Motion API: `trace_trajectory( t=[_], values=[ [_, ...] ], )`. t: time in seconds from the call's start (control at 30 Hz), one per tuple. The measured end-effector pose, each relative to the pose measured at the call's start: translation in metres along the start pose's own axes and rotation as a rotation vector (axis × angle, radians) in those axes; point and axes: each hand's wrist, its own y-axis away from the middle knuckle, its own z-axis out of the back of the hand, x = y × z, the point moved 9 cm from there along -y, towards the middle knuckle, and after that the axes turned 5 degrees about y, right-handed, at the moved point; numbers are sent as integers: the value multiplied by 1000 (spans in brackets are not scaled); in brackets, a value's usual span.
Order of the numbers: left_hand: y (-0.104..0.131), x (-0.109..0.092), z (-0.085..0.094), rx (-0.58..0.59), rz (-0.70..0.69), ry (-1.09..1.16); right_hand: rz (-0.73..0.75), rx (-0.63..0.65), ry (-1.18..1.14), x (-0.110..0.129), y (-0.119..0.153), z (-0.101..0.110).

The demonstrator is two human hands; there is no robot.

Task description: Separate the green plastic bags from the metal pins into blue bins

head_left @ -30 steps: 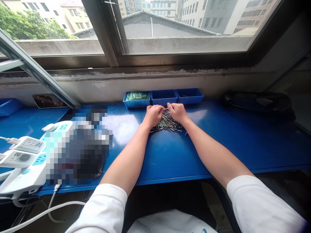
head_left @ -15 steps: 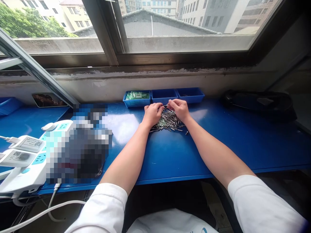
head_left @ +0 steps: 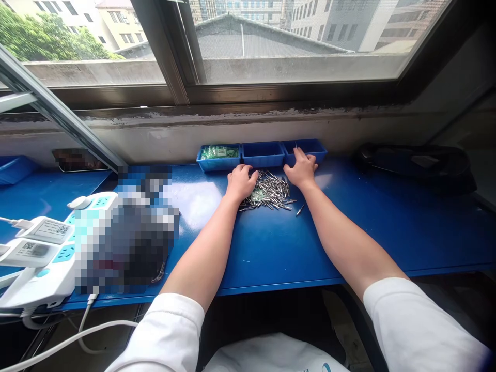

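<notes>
A heap of metal blind rivets (head_left: 276, 192) lies on the blue table, with one rivet (head_left: 299, 210) apart at its right front. My left hand (head_left: 241, 183) rests at the heap's left edge, thumb and loosely bent fingers apart, holding nothing that I can see. Over the front of the right blue bin (head_left: 320, 155) is my right hand (head_left: 303, 169), its thumb spread from the fingers. Just above its fingertips a thin rivet (head_left: 296, 144) shows against the bin; whether the fingers touch it is unclear.
Beside the right bin stand a middle blue bin (head_left: 263, 161) and a left bin (head_left: 217, 166) holding green packets (head_left: 219, 152). A white power strip (head_left: 50, 281) with plugs and a blurred dark item (head_left: 127, 243) lie left. A black bag (head_left: 418, 168) lies right.
My right hand has moved away from my left hand, rightward and back to the right bin, and its fingers have spread. My left hand has barely moved beside the heap.
</notes>
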Motion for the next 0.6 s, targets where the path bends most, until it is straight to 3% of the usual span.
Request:
trace_trajectory(
  t=[0.13,0.3,0.43,0.6],
  values=[
    [-1,2,-2,19,16,-15,49,9,18,5,1,-4],
    [-1,1,-4,48,6,-39,228,-20,-62,37,10,6],
    [0,-6,-4,71,-39,-42,367,151,-141,62,24,-8],
    [2,-12,-7,114,-85,-75,365,292,-47,66,35,-33]
  ],
)
